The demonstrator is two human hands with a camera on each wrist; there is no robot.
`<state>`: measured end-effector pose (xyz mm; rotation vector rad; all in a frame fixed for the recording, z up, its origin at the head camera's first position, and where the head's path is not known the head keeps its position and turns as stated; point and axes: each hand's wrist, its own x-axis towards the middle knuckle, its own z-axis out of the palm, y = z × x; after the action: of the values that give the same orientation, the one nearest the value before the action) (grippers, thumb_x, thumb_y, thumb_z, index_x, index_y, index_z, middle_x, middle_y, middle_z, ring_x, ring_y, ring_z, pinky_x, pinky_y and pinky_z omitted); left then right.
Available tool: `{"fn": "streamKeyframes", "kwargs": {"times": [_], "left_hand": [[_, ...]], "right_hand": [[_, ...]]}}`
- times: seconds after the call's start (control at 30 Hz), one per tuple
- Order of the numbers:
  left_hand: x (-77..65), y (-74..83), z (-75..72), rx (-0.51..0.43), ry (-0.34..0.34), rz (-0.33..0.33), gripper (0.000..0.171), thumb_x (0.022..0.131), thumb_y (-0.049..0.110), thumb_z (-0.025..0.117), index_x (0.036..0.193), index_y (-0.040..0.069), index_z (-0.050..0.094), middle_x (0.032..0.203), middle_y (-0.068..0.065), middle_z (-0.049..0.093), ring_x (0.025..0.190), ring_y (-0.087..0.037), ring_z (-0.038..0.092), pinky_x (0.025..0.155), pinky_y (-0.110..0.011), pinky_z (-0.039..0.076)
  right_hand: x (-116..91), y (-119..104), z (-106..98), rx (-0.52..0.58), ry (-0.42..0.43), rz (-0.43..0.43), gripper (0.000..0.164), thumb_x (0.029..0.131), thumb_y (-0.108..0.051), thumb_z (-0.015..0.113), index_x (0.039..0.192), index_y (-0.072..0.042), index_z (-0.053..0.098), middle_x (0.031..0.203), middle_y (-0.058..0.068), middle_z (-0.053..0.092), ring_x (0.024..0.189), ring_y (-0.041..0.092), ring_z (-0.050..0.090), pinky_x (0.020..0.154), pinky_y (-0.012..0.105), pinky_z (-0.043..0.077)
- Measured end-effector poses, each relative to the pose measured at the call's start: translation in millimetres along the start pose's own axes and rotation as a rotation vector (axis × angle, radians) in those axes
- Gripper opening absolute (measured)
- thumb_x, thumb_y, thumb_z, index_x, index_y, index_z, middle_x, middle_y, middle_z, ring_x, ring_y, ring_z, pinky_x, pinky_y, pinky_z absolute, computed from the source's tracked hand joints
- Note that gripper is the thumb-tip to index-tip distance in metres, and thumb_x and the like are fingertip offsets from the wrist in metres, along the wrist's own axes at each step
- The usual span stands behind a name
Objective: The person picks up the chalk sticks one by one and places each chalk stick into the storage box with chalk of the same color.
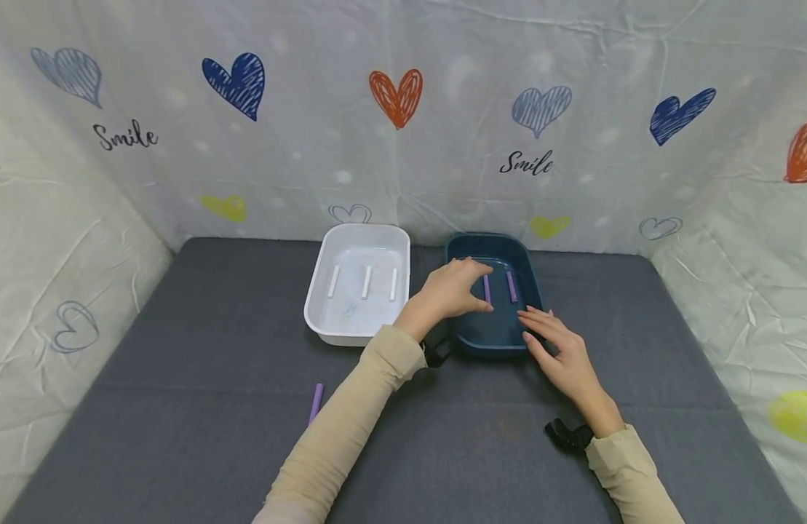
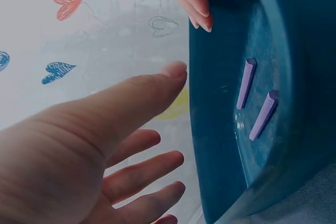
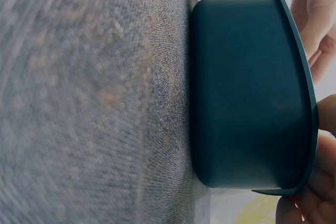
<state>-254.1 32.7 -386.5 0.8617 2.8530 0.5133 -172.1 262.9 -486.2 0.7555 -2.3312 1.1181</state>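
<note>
Over the dark teal tray, my left hand has its thumb and fingers spread apart, with nothing between them. Two purple chalk-like sticks lie side by side on that tray's floor, plainly seen in the left wrist view too, where the left thumb points toward the tray wall. At the tray's right front corner is my right hand, fingers extended and holding nothing. In the right wrist view its fingers meet the rim; whether they press it I cannot tell.
Left of the teal tray stands a white tray with three white sticks in it. Another purple stick lies on the grey tabletop, partly hidden by the left sleeve. A heart-printed cloth hangs behind the trays.
</note>
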Motion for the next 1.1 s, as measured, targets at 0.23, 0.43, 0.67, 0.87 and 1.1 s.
{"fn": "streamKeyframes", "kwargs": {"times": [0.23, 0.43, 0.67, 0.87, 1.1], "left_hand": [[-16.4, -5.2, -0.8, 0.029, 0.041, 0.029, 0.071, 0.086, 0.041, 0.078, 0.145, 0.013, 0.053, 0.147, -0.005, 0.051, 0.143, -0.025, 0.037, 0.121, -0.045, 0.019], [-32.8, -15.8, 1.2, -0.016, 0.043, 0.02, 0.071, 0.086, 0.04, 0.078, 0.146, 0.012, 0.051, 0.15, -0.007, 0.048, 0.145, -0.024, 0.033, 0.121, -0.043, 0.018], [-53.1, -27.9, 1.1, -0.111, 0.077, 0.017, 0.072, 0.085, 0.037, 0.08, 0.146, 0.011, 0.051, 0.147, -0.008, 0.051, 0.137, -0.026, 0.045, 0.11, -0.045, 0.04], [-73.6, -38.5, 3.0, -0.159, 0.104, 0.041, 0.072, 0.086, 0.036, 0.079, 0.147, 0.01, 0.05, 0.146, -0.009, 0.052, 0.134, -0.026, 0.049, 0.106, -0.045, 0.045], [-98.6, -53.0, 3.8, -0.22, 0.153, 0.091, 0.069, 0.086, 0.032, 0.08, 0.143, 0.006, 0.053, 0.144, -0.01, 0.054, 0.133, -0.028, 0.05, 0.109, -0.044, 0.042]], "right_hand": [[-0.2, -0.4, -0.1, 0.0, -0.001, 0.015, 0.031, 0.091, 0.001, 0.067, 0.122, 0.004, 0.068, 0.131, 0.012, 0.064, 0.132, 0.027, 0.051, 0.117, 0.046, 0.028], [-0.3, -1.0, 0.0, -0.002, 0.0, 0.016, 0.032, 0.091, 0.0, 0.067, 0.123, 0.004, 0.068, 0.132, 0.012, 0.064, 0.132, 0.027, 0.051, 0.117, 0.047, 0.029], [-0.2, -1.9, -0.4, 0.003, -0.001, 0.019, 0.032, 0.091, 0.0, 0.067, 0.123, 0.004, 0.068, 0.132, 0.011, 0.064, 0.132, 0.027, 0.051, 0.117, 0.047, 0.028], [-0.7, -2.2, -0.1, -0.004, -0.004, 0.015, 0.032, 0.091, 0.0, 0.067, 0.123, 0.004, 0.068, 0.131, 0.016, 0.063, 0.132, 0.026, 0.051, 0.117, 0.046, 0.028], [-1.3, -1.5, 0.4, 0.006, 0.005, -0.001, 0.033, 0.09, 0.002, 0.068, 0.123, 0.005, 0.068, 0.129, 0.019, 0.064, 0.131, 0.027, 0.052, 0.116, 0.049, 0.029]]}}
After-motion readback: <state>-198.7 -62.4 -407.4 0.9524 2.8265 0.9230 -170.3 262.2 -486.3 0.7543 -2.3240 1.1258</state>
